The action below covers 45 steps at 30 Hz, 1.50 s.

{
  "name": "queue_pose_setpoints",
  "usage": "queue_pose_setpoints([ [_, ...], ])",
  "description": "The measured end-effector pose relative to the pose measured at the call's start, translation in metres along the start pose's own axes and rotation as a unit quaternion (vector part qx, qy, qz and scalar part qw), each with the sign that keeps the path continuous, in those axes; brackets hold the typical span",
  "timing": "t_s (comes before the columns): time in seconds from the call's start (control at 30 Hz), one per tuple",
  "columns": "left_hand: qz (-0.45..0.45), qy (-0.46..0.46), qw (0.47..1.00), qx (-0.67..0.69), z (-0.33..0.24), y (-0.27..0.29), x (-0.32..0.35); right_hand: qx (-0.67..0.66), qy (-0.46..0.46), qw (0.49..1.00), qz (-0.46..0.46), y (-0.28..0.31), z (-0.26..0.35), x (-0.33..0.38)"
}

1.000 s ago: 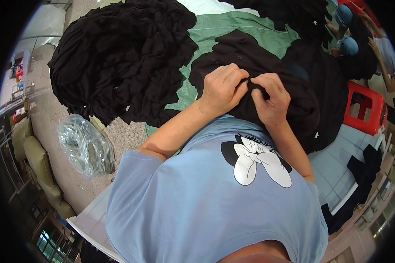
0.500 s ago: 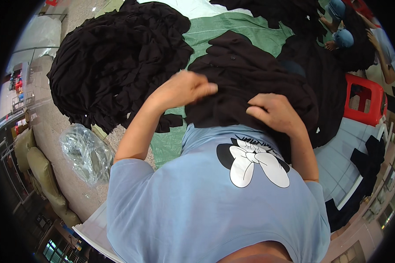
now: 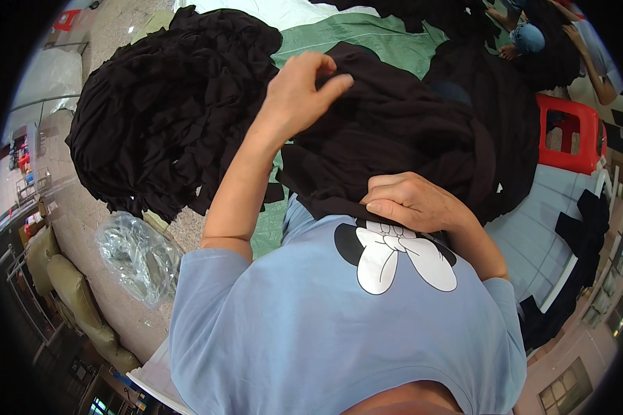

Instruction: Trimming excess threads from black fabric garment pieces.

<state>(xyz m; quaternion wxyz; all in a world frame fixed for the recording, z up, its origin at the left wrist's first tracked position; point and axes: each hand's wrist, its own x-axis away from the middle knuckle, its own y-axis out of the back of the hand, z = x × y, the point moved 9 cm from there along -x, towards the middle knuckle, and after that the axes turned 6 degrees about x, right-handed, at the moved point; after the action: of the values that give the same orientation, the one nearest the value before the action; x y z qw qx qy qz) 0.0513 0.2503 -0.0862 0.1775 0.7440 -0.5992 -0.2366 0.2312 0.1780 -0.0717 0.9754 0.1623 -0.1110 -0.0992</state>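
Before you, garment [image 3: 394,131] rumpled, handling apparently unfinished; your right hand [image 3: 415,202] grips near edge, left hand [image 3: 300,91] spread above, seemingly empty.

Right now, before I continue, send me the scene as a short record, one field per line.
Left grip: thumb and fingers apart, over the dark garment; contact unclear
Right grip: closed on the garment's near edge
Garment state: wrinkled, lying against the front of the light-blue shirt
Left of garment: large heap of dark cloth
Beyond garment: green sheet
Lower left: clear plastic bag on the floor
Right side: red stool
Upper right: another person's arm
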Motion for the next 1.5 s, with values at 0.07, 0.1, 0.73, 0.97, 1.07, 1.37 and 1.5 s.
queue_pose_setpoints([
  [0.07, 0.066, -0.063, 0.979, -0.180, 0.020, -0.025, 0.015, -0.014, 0.010, 1.000, 0.003, -0.002, 0.005, -0.004],
  [0.1, 0.109, -0.017, 0.992, -0.067, 0.028, -0.034, 0.020, -0.014, 0.011, 1.000, 0.001, 0.000, 0.003, -0.004],
  [0.73, 0.250, -0.047, 0.963, 0.088, -0.063, -0.032, 0.049, 0.327, 0.053, 0.905, -0.265, 0.039, -0.002, 0.017],
  [0.97, 0.281, -0.199, 0.938, 0.038, -0.062, -0.086, 0.026, 0.368, 0.074, 0.871, -0.317, 0.043, 0.003, 0.026],
  [1.07, 0.284, -0.096, 0.944, 0.140, -0.068, -0.067, 0.017, 0.370, 0.060, 0.849, -0.373, 0.061, 0.014, 0.042],
  [1.37, 0.280, 0.154, 0.903, 0.287, -0.013, -0.086, 0.036, 0.219, 0.040, 0.871, -0.438, 0.074, -0.024, 0.036],
  [1.5, 0.244, 0.210, 0.857, 0.402, -0.017, -0.092, 0.038, 0.343, 0.126, 0.839, -0.403, 0.069, 0.010, 0.028],
])
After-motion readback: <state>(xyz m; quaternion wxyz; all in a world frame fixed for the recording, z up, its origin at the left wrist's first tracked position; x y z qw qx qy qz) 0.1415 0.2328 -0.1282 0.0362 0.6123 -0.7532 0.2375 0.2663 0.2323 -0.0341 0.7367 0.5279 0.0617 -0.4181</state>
